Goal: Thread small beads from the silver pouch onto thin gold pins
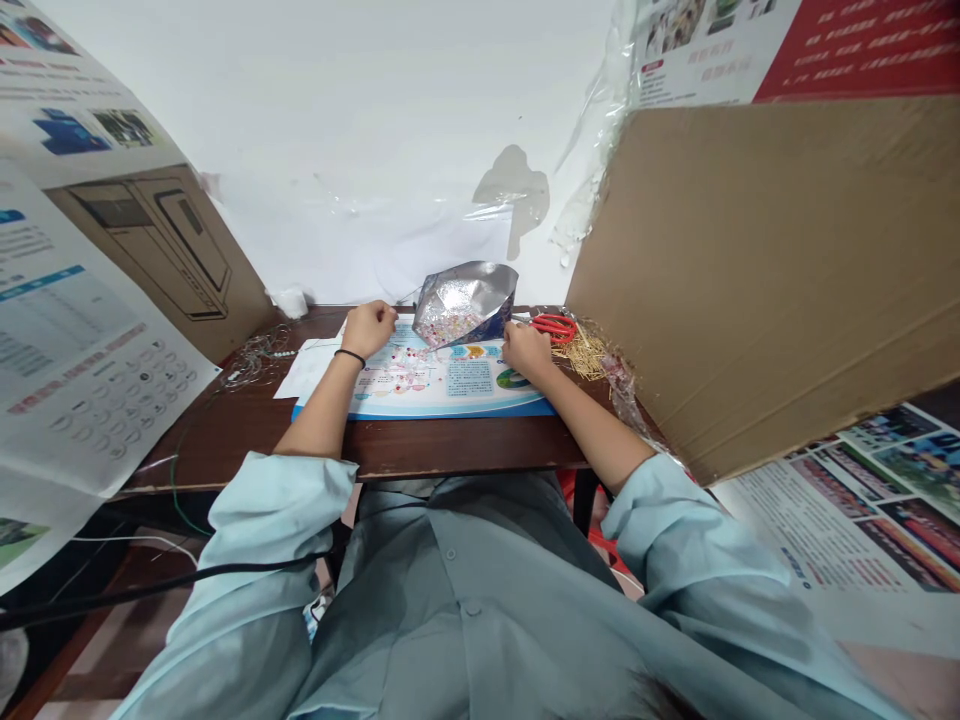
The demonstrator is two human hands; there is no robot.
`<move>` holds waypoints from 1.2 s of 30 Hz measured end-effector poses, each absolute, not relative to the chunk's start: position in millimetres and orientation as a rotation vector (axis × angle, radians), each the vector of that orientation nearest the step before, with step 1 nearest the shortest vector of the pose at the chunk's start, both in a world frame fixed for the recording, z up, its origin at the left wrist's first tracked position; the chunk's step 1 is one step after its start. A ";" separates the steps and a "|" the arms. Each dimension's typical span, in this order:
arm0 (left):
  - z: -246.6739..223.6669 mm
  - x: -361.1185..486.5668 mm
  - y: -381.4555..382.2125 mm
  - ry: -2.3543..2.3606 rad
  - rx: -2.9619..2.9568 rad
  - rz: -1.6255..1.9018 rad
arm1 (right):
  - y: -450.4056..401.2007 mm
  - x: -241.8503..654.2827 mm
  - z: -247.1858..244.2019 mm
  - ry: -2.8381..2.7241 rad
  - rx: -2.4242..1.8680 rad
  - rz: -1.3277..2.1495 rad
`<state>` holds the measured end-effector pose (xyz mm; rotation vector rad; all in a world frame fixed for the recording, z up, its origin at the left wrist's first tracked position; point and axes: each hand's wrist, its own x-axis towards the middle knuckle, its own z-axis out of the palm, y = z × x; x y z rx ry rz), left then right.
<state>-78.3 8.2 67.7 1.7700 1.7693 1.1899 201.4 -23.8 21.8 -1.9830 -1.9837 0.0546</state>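
Pale blue work shirt (pixel 465 600) along the bottom of the view, sleeves rolled back to the forearms, with a black cable (pixel 150 582) lying across the left sleeve. Just beyond the chest, the front edge of a dark wooden table (pixel 465 450), and a thin green wire (pixel 174 480) hanging over its left side.

On the table, a printed mat (pixel 442 385) with a blue edge, and 2 hands on it. Left hand (pixel 369 330), with a black wristband (pixel 349 355), resting on the far left part of the mat, fingers curled down; no telling whether open or closed on something small. Right hand (pixel 527 350) on the far right part of the mat, right beside a silver foil bag (pixel 465 298), fingers also curled, its grip equally impossible to judge.

Between the 2 hands and slightly beyond them, the bag, tilted at the far edge of the mat, with pink and white beads (pixel 442 330) inside. Left of the mat, a white paper sheet (pixel 307 370), then a tangle of thin beaded wire (pixel 255 358). Right of the right hand, red-handled scissors (pixel 553 327) touching a loose pile of golden pins (pixel 583 354), with crumpled clear plastic (pixel 619 385) nearby.

Farthest off, a large cardboard sheet (pixel 772 270) on the right, a printed poster (pixel 82 300) on the left, and a white wall (pixel 337 150) with a grey stain (pixel 514 195).
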 end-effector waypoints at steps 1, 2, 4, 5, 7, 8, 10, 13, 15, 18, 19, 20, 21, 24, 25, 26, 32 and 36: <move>69.1 -76.1 6.8 1.685 1.656 1.190 | -24.1 201.9 21.6 -1.991 -2.001 0.054; 71.0 -73.7 4.9 1.587 1.525 1.187 | -24.3 202.4 21.2 -1.996 -2.009 0.049; 74.5 -67.8 0.2 1.368 1.283 1.158 | -24.4 202.6 20.2 -1.991 -1.987 0.015; 75.4 -63.8 -2.5 1.263 1.205 1.141 | -24.3 202.1 19.4 -1.982 -1.949 -0.009; 73.0 -53.4 -8.2 1.090 1.148 1.128 | -23.7 199.2 17.3 -1.960 -1.811 -0.030; 69.5 -47.1 -10.8 1.032 1.158 1.147 | -23.3 196.9 15.8 -1.952 -1.717 -0.008; 58.4 -34.0 -14.5 0.961 1.231 1.192 | -22.7 190.8 12.2 -1.938 -1.536 0.085; 39.2 -18.9 -16.1 1.004 1.463 1.185 | -22.7 182.4 6.2 -1.927 -1.409 0.151; 30.7 -14.6 -15.2 1.074 1.634 1.161 | -22.9 180.0 4.0 -1.933 -1.406 0.123; 27.3 -15.5 -13.3 1.164 1.725 1.141 | -22.8 181.6 5.0 -1.931 -1.421 0.130; 27.7 -16.7 -12.8 1.187 1.719 1.145 | -22.7 182.7 6.0 -1.921 -1.413 0.143; 28.3 -18.0 -12.4 1.205 1.712 1.152 | -22.9 183.5 7.0 -1.906 -1.393 0.154; 28.7 -19.0 -12.0 1.216 1.709 1.161 | -23.3 184.0 7.9 -1.886 -1.369 0.165; 28.1 -20.6 -11.2 1.223 1.721 1.167 | -26.0 182.3 8.5 -1.817 -1.354 0.236; 27.3 -20.5 -11.0 1.226 1.718 1.159 | -27.1 181.1 8.2 -1.804 -1.370 0.269; 26.4 -20.3 -10.9 1.229 1.712 1.148 | -28.2 179.7 7.9 -1.803 -1.384 0.302; 25.2 -19.3 -11.9 1.225 1.680 1.113 | -28.7 174.3 7.9 -1.854 -1.341 0.426; 27.3 -20.7 -12.5 1.239 1.740 1.128 | -28.5 174.3 7.8 -1.784 -1.276 0.505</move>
